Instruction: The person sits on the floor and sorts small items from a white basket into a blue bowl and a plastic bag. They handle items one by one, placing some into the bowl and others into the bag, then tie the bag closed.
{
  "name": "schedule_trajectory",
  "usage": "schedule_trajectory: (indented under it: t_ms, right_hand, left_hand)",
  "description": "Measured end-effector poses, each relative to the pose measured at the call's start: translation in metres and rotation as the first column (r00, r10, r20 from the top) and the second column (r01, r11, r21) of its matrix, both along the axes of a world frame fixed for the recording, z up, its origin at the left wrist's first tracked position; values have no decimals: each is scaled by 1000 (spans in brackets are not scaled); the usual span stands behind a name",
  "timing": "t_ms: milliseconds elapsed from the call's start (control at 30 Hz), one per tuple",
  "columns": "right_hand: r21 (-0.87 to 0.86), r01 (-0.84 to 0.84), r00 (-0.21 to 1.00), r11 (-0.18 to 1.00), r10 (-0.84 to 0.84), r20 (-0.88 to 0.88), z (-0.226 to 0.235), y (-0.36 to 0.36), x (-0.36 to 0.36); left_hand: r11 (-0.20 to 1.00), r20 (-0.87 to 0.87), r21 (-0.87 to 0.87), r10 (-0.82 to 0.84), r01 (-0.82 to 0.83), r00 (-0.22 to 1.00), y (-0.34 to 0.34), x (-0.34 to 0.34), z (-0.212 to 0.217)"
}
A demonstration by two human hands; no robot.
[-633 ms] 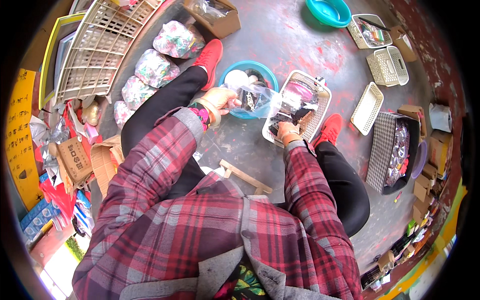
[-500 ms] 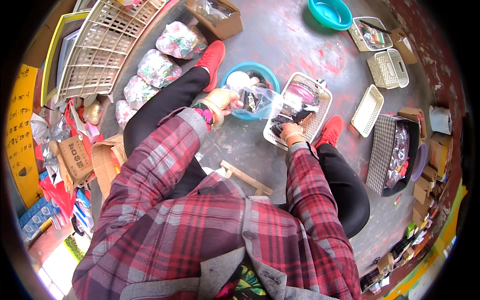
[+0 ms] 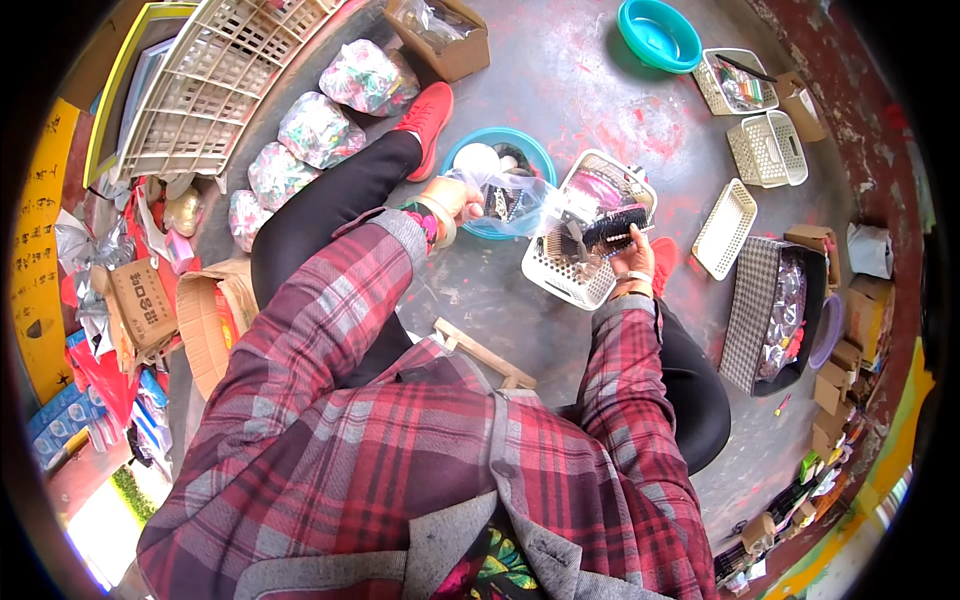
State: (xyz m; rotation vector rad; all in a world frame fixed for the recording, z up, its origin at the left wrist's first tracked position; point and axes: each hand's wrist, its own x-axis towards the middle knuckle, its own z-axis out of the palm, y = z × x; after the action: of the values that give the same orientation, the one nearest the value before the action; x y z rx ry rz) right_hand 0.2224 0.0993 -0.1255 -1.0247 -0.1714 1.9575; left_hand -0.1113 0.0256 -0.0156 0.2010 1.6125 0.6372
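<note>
My left hand (image 3: 455,200) pinches the gathered edge of a clear plastic bag (image 3: 525,203), which stretches out to the right. Beneath it sits a turquoise basin (image 3: 545,160) with white round shapes and dark items inside. My right hand (image 3: 634,262) grips a black hair comb (image 3: 616,230) with fine teeth, above the right side of a white perforated basket (image 3: 568,280). Pink packets (image 3: 598,190) and other dark pieces lie in that basket. How many combs are in the hand I cannot tell.
Filled plastic bags (image 3: 318,130) line the left beside a cardboard box (image 3: 445,45). At the right are white baskets (image 3: 725,228) and a checked bin (image 3: 750,315). A turquoise tub (image 3: 660,35) stands far off. A wooden stool piece (image 3: 480,355) lies near my legs.
My right hand has risen from the basket's near left part and moved right, bringing up the black hair comb. My left hand stays nearly where it was with the bag.
</note>
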Motion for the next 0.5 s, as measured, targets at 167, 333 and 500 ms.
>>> schedule_trajectory:
  t_ms: [167, 333, 500]
  right_hand:
    - [37, -64, 982, 997, 70, -173, 33, -2, -23]
    - [94, -633, 759, 768, 640, -122, 116, -1, -106]
    - [-370, -692, 625, 621, 770, 123, 58, 3, -155]
  left_hand:
    - [996, 91, 11, 86, -88, 992, -2, 1, 7]
    - [991, 104, 89, 87, -96, 991, -2, 3, 13]
    - [984, 100, 168, 39, -55, 994, -2, 2, 9]
